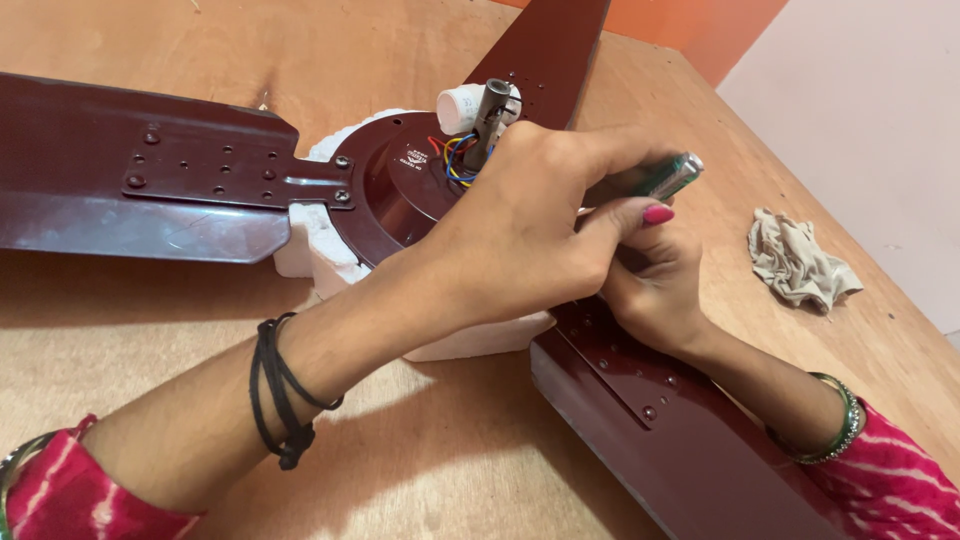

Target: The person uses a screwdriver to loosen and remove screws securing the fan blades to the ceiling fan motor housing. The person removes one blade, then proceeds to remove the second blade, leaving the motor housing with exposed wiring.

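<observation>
Plywood, pale and grainy, makes up the table (120, 320) that fills nearly the whole frame, and beyond its far edge an orange wall (700, 25) shows at the top, with a pale floor (860, 110) in the upper right corner. On the table lies a dark maroon ceiling fan (395, 185), its round motor housing in the upper middle of the frame, resting on a white foam block (310, 255). One blade (110, 180) stretches to the left edge, another (550, 45) runs up to the top edge, and a third blade (660, 420) slants down to the lower right. A short metal rod (490, 115) rises from the hub beside a white cylinder (460, 108) and a bunch of coloured wires (455, 160). A crumpled beige rag (800, 260) lies on the table at the right. The left hand (510, 240), with a black cord at its wrist, comes in from the lower left and is closed around the green handle of a screwdriver (675, 175) right of the hub. The right hand (655, 290) sits just beneath it, over the root of the lower right blade, fingers curled; what it grips cannot be made out.
</observation>
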